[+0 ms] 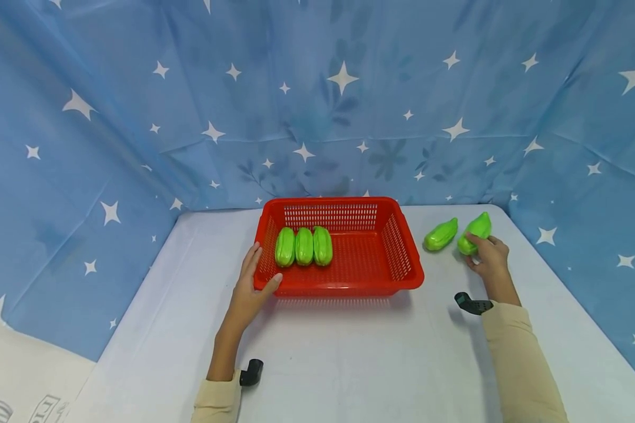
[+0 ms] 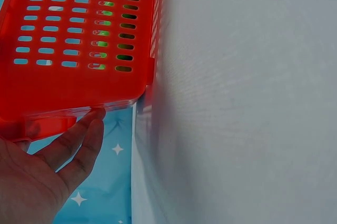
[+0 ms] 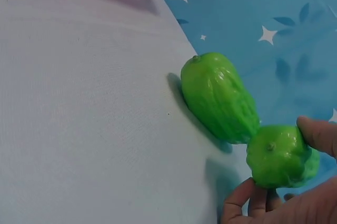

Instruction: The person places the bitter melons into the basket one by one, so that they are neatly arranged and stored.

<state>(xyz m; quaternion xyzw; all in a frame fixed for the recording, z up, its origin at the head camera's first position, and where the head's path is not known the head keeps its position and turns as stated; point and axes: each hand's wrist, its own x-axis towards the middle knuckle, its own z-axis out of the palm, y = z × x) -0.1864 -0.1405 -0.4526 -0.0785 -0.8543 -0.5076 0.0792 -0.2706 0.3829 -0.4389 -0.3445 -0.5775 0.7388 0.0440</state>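
I see the red basket [image 1: 344, 286] as smooth, shiny plastic with slotted walls and rounded corners; in its left half lie three green vegetables [image 1: 304, 247], oblong, glossy and ridged, side by side. Right of the basket are two more, tapering at the far end: a loose vegetable [image 1: 441, 234], then, farther out, the held vegetable [image 1: 478, 228]. White cloth [image 1: 344, 364] gives me room between the basket and the loose one, and wide room in front; behind the basket, its edge runs close to the starred blue curtain [image 1: 344, 129]. At the basket's front-left corner, the left hand [image 1: 247, 296] touches the rim, fingers and thumb spread. To the basket's right, the right hand [image 1: 489, 257] grasps its vegetable between thumb and fingers.
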